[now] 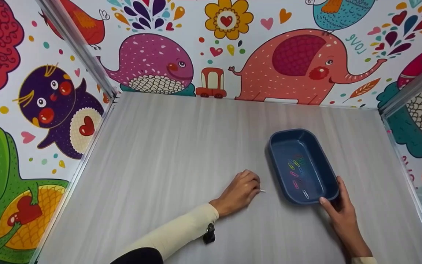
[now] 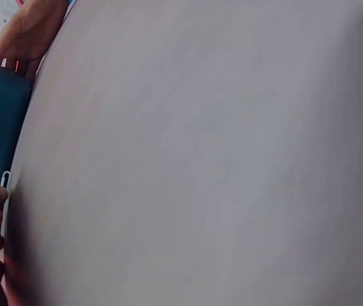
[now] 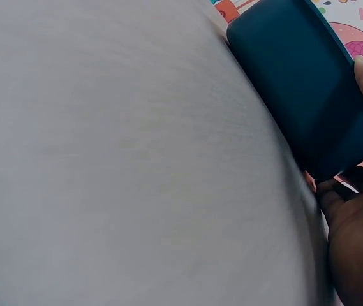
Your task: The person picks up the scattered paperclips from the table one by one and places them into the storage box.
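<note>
A dark blue rectangular tray (image 1: 319,156) stands at the right of the table, with several coloured paper clips (image 1: 295,172) scattered on its floor. My right hand (image 1: 344,212) grips the tray's near right corner, thumb at the rim; in the right wrist view the fingers reach beneath the tray (image 3: 302,83). Left of the tray, my left hand (image 1: 238,192) is low over the table and pinches a white paper clip (image 2: 6,178). One end of that clip sticks out toward the tray. The other left fingers are curled in.
The pale wood-grain table (image 1: 174,146) runs back to a wall (image 1: 181,22) printed with cartoon animals. Metal-edged side panels, also printed, stand at left and right. A small black device (image 1: 209,233) hangs at the left sleeve (image 1: 181,229).
</note>
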Motion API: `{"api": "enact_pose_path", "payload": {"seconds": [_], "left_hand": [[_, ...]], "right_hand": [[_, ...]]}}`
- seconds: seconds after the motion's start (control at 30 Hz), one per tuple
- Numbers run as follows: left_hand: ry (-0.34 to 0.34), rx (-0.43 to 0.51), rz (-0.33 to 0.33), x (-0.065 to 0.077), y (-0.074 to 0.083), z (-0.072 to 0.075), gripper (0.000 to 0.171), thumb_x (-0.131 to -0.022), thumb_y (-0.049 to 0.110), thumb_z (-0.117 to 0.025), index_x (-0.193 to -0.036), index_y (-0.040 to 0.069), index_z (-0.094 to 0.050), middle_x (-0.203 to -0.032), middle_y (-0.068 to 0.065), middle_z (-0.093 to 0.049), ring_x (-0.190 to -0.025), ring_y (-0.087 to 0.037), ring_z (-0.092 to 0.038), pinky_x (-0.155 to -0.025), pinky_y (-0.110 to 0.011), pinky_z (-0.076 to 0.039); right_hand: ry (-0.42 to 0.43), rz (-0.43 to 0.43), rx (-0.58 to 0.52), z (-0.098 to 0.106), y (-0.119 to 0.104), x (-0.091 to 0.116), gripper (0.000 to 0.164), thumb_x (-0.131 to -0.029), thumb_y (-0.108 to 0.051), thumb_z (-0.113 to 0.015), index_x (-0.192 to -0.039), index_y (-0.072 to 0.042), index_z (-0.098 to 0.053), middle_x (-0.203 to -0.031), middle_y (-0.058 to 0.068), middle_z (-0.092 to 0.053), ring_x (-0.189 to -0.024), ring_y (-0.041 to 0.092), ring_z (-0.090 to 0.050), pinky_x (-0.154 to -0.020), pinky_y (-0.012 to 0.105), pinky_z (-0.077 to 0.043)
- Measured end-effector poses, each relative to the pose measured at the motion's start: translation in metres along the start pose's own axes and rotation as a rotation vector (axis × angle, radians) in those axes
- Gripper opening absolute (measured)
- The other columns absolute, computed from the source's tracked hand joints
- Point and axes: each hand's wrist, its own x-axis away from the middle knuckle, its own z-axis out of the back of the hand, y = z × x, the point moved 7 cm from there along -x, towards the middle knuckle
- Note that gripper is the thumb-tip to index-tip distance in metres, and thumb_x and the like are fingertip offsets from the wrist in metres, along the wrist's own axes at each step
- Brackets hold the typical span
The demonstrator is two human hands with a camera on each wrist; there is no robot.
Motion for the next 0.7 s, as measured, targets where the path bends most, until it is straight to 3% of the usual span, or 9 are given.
{"api": "enact_pose_path", "payload": {"seconds": [0.47, 0.63, 0.7], "left_hand": [[0.074, 0.157, 0.086, -0.002, -0.013, 0.015, 0.003, -0.105, 0.012, -0.076, -0.102, 0.011, -0.073, -0.107, 0.0, -0.073, -0.104, -0.019, -0.066, -0.087, -0.036, -0.053], [0.071, 0.204, 0.121, -0.005, -0.016, 0.019, 0.004, -0.105, 0.013, -0.075, -0.104, 0.01, -0.075, -0.102, 0.0, -0.076, -0.1, -0.019, -0.066, -0.089, -0.037, -0.053], [0.072, 0.212, 0.128, -0.008, -0.018, 0.021, 0.004, -0.105, 0.013, -0.075, -0.104, 0.009, -0.075, -0.101, 0.0, -0.076, -0.1, -0.019, -0.066, -0.09, -0.038, -0.054]], "right_hand": [[-0.014, -0.045, 0.022, 0.0, 0.005, -0.002, 0.094, -0.111, -0.018, -0.069, -0.179, -0.022, -0.004, -0.184, 0.013, -0.006, -0.167, 0.031, -0.015, -0.111, 0.004, -0.027], [-0.015, -0.044, 0.015, 0.0, 0.005, -0.002, 0.094, -0.111, -0.018, -0.069, -0.179, -0.021, -0.004, -0.185, 0.012, -0.006, -0.167, 0.029, -0.016, -0.111, 0.004, -0.028], [-0.012, -0.023, 0.004, 0.0, 0.002, -0.001, 0.093, -0.111, -0.015, -0.069, -0.179, -0.018, -0.006, -0.184, 0.014, -0.007, -0.166, 0.023, -0.017, -0.111, 0.004, -0.029]]}}
